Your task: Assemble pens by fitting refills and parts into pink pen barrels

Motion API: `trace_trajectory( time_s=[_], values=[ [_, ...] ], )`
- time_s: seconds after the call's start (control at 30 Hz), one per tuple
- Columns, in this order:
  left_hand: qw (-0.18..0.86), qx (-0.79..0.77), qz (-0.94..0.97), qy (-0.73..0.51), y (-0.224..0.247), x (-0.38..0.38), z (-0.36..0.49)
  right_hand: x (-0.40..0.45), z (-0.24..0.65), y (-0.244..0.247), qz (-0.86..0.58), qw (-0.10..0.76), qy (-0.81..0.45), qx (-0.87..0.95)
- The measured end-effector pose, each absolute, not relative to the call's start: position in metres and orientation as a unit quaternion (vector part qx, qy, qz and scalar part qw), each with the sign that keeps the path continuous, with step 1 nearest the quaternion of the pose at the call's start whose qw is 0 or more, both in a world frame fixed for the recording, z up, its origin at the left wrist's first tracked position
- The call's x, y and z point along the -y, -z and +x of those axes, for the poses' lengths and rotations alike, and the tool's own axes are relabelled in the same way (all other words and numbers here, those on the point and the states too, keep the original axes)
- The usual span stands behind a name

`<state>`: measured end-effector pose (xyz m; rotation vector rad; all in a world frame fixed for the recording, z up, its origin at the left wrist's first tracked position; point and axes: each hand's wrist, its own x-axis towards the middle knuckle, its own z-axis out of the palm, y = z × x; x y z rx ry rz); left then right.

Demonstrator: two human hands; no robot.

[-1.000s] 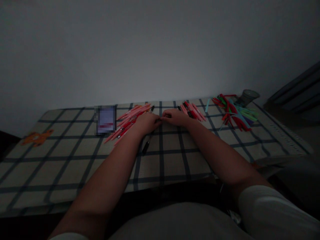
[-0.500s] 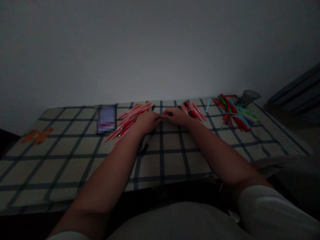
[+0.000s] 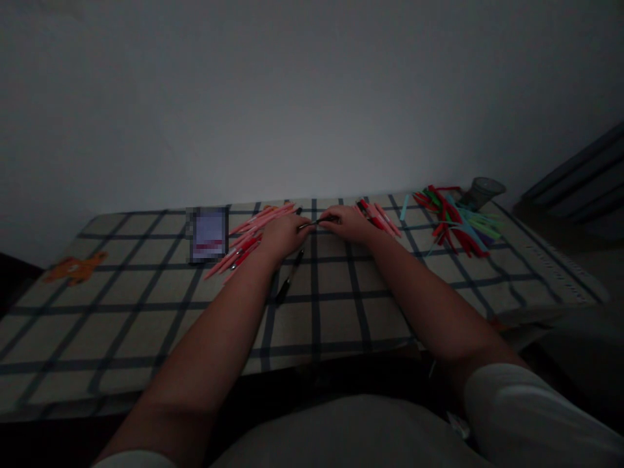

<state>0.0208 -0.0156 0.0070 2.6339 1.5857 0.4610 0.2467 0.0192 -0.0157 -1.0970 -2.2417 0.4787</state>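
Between my two hands is a thin dark pen (image 3: 318, 222), held level above the cloth. My left hand (image 3: 285, 235) is closed on its left end, and the fingers of my right hand (image 3: 348, 225) pinch its right end. Beneath and beside my left hand lies a bunch of pink and red pens (image 3: 246, 246), partly covered by the wrist. A smaller group of pink, red and black pens (image 3: 380, 218) rests just right of my right hand. Below my left hand a black pen (image 3: 287, 283) lies slanted on the cloth.
A checked tablecloth (image 3: 336, 318) covers the table, which meets a plain wall. At the left stands a blurred, screen-like rectangle (image 3: 209, 235). On the right are a tangle of coloured strips (image 3: 458, 224), a single light blue strip (image 3: 404, 207) and a dark cup (image 3: 482, 190).
My hands have drawn slightly apart, and the dark pen between them now shows. More of the black pen lying on the cloth is visible.
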Motion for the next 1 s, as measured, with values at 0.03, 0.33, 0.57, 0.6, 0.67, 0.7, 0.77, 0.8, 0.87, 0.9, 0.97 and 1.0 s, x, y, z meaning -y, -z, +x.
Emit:
trace_trajectory(
  time_s=[0.03, 0.33, 0.57, 0.6, 0.67, 0.7, 0.77, 0.8, 0.87, 0.9, 0.97, 1.0],
  values=[
    [0.017, -0.511, 0.846, -0.15, -0.006, 0.015, 0.02, -0.02, 0.248, 0.015, -0.411, 0.304, -0.179, 0.841],
    [0.023, -0.514, 0.832, -0.208, 0.004, 0.006, 0.016, -0.025, 0.266, 0.011, -0.392, 0.365, -0.129, 0.835],
    [0.018, -0.522, 0.818, -0.241, 0.004, 0.006, 0.015, -0.024, 0.271, 0.007, -0.388, 0.409, -0.072, 0.823],
    [0.017, -0.524, 0.816, -0.242, 0.004, 0.006, 0.015, -0.024, 0.271, 0.006, -0.388, 0.415, -0.069, 0.82],
    [0.019, -0.527, 0.814, -0.242, 0.003, 0.006, 0.015, -0.026, 0.272, 0.006, -0.393, 0.421, -0.063, 0.815],
    [0.02, -0.529, 0.813, -0.242, 0.002, 0.007, 0.015, -0.026, 0.272, 0.006, -0.399, 0.421, -0.062, 0.812],
    [0.018, -0.535, 0.808, -0.245, 0.001, 0.008, 0.016, -0.028, 0.273, 0.006, -0.417, 0.418, -0.057, 0.805],
    [0.015, -0.539, 0.805, -0.247, 0.001, 0.008, 0.016, -0.029, 0.274, 0.007, -0.427, 0.417, -0.053, 0.801],
    [0.008, -0.546, 0.799, -0.251, 0.0, 0.009, 0.016, -0.03, 0.275, 0.007, -0.448, 0.413, -0.043, 0.792],
    [0.005, -0.549, 0.797, -0.251, -0.001, 0.009, 0.016, -0.03, 0.276, 0.007, -0.459, 0.409, -0.038, 0.788],
    [0.004, -0.554, 0.795, -0.25, -0.002, 0.01, 0.016, -0.029, 0.276, 0.008, -0.483, 0.388, -0.03, 0.785],
    [0.006, -0.555, 0.793, -0.249, -0.002, 0.01, 0.016, -0.029, 0.275, 0.008, -0.495, 0.371, -0.027, 0.785]
  ],
)
